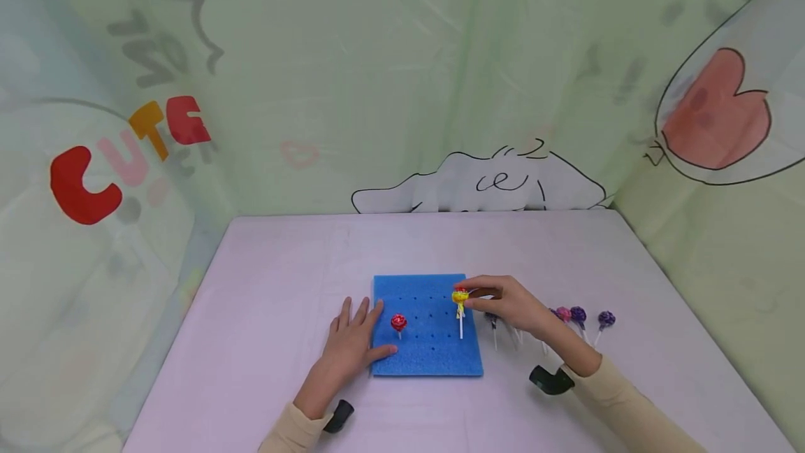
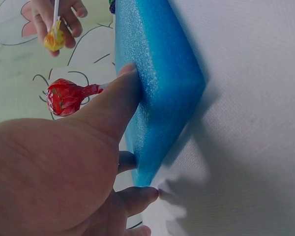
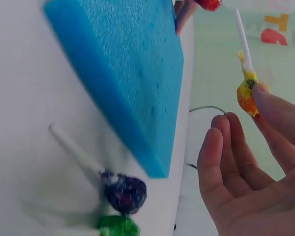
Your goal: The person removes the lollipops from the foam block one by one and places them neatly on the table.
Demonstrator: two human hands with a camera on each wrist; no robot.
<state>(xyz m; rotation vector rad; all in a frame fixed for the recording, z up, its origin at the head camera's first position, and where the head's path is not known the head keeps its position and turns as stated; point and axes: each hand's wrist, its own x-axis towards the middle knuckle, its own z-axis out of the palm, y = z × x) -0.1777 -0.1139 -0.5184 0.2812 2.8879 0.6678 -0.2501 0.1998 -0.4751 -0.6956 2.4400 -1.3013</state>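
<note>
My right hand (image 1: pixel 506 301) pinches a yellow-wrapped lollipop (image 1: pixel 460 297) by its candy head, over the right part of a blue foam board (image 1: pixel 418 362). Its white stick points down toward the board in the head view. In the right wrist view thumb and index finger hold the yellow lollipop (image 3: pixel 248 93) while the other fingers are loosely bent. My left hand (image 1: pixel 352 341) lies spread at the board's left edge, with the thumb on its top. Close by that thumb, a red lollipop (image 2: pixel 65 97) stands upright with its stick in the board, which has rows of small holes.
Right of the board, several more lollipops lie on the white table (image 1: pixel 283 264), partly hidden by my right arm. Among them are a purple one (image 1: pixel 606 319), a pink one (image 1: pixel 563 314), a dark one (image 3: pixel 125 193) and a green one (image 3: pixel 119 226). A printed curtain (image 1: pixel 314 89) hangs behind.
</note>
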